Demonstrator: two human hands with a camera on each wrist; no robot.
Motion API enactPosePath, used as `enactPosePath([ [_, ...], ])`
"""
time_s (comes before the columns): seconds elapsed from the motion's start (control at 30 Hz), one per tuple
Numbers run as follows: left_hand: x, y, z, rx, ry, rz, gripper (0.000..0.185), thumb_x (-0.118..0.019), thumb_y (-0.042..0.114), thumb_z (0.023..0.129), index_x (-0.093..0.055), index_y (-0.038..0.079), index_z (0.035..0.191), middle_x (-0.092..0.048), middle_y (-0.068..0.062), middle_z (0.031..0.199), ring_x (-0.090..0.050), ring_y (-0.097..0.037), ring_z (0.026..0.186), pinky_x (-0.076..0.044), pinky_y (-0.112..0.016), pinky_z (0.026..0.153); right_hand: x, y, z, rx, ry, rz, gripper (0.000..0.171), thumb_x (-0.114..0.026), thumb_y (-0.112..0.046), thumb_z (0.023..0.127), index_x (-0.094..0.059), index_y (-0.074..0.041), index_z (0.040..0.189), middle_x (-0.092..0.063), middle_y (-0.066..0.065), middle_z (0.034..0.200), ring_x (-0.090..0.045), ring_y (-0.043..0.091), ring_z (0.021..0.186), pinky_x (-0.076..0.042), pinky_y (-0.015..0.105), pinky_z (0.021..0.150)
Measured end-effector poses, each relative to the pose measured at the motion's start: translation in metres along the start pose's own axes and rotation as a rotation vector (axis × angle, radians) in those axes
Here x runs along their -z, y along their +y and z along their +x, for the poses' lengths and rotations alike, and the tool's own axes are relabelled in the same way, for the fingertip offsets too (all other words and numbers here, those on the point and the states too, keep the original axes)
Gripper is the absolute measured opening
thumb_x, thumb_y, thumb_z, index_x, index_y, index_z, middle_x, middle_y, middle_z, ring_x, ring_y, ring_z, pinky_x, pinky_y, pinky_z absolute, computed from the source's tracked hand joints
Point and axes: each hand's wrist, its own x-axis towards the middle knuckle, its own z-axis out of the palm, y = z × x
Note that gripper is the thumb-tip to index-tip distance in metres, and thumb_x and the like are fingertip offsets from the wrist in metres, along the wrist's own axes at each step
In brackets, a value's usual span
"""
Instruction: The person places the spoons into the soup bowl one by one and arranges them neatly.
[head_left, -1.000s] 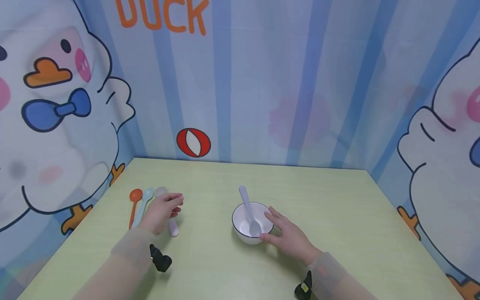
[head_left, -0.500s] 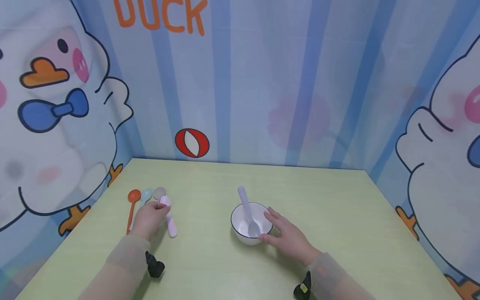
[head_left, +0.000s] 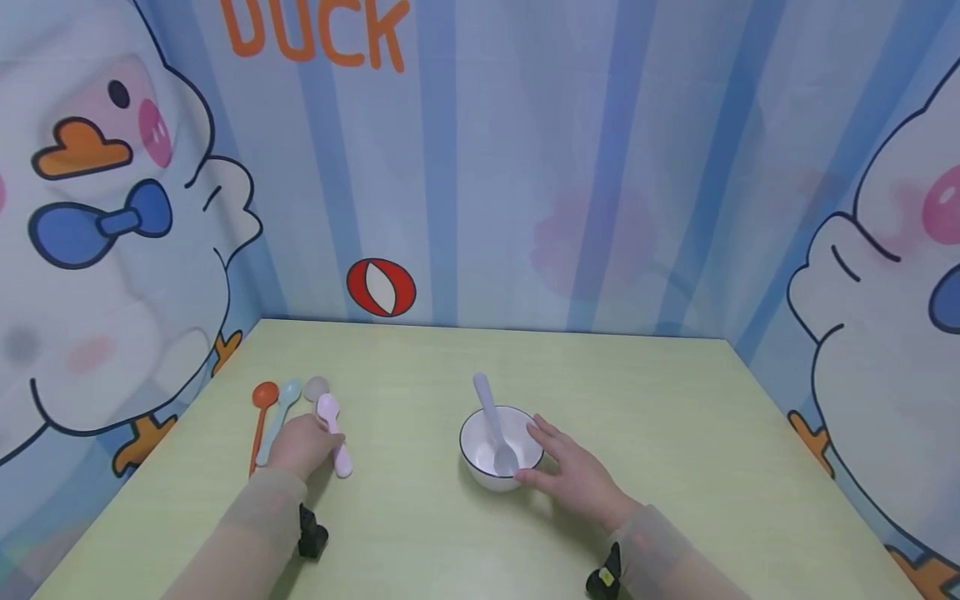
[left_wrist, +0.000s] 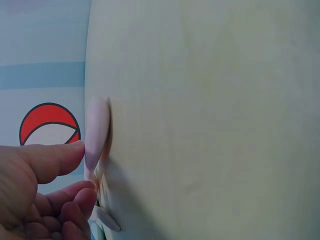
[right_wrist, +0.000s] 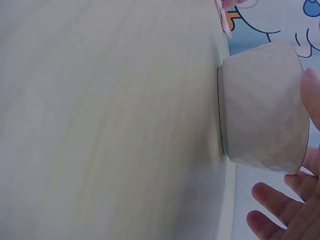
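While we look down from the head view, the scene sorts by size as follows
Backdrop: we see a blue-striped wall (head_left: 615, 167) with cartoon ducks, orange lettering and a red-and-white ball (head_left: 381, 287) printed just above the far edge
Table: our pale green table (head_left: 660, 417) carries everything else; its far left corner shows in the left wrist view
Bowl: the white bowl (head_left: 501, 450) with a dark rim stands upright near the middle; a white spoon (head_left: 491, 421) leans inside it, handle pointing away from us
Right hand: our right hand (head_left: 573, 475) rests against the bowl's right side; fingers are curved about the wall, thumb at the near rim; the right wrist view shows fingertips (right_wrist: 280, 210) just beside the faceted wall
Left hand: our left hand (head_left: 303, 446) lies over the row of spoons at the left; thumb and curled fingers pinch the pink spoon (head_left: 333, 433), as the left wrist view shows
Spoon row: the pink spoon lies on the table, well left of the bowl; beside it lie a beige spoon (head_left: 316, 387), a light blue spoon (head_left: 279, 412) and an orange spoon (head_left: 262, 408), side by side, bowls pointing away
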Motion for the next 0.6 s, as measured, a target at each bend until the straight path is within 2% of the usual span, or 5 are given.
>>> enactPosePath([
  [0.23,-0.0007,0.0032,-0.0001,0.001,-0.023,0.004,0.02,-0.066,0.018,0.089,-0.062,-0.001,0.091,-0.057,-0.011,0.081,-0.051,-0.027,0.077,-0.04,-0.036,0.067,0.0,-0.0001,-0.0005,0.002,0.002,0.005,0.081,-0.069,-0.052,0.083,-0.04,-0.013,0.147,-0.028,0.003,0.156,-0.027,0.031,0.141,-0.028,0.055,0.109],
  [0.6,-0.0038,0.0094,0.0,-0.045,-0.044,0.066,0.024,-0.064,0.017,0.089,-0.065,-0.004,0.101,-0.063,-0.011,0.089,-0.053,-0.026,0.079,-0.045,-0.038,0.071,-0.0014,0.0013,0.0003,0.018,0.011,-0.003,0.081,-0.068,-0.052,0.084,-0.04,-0.011,0.147,-0.029,0.005,0.155,-0.029,0.032,0.14,-0.029,0.055,0.108],
])
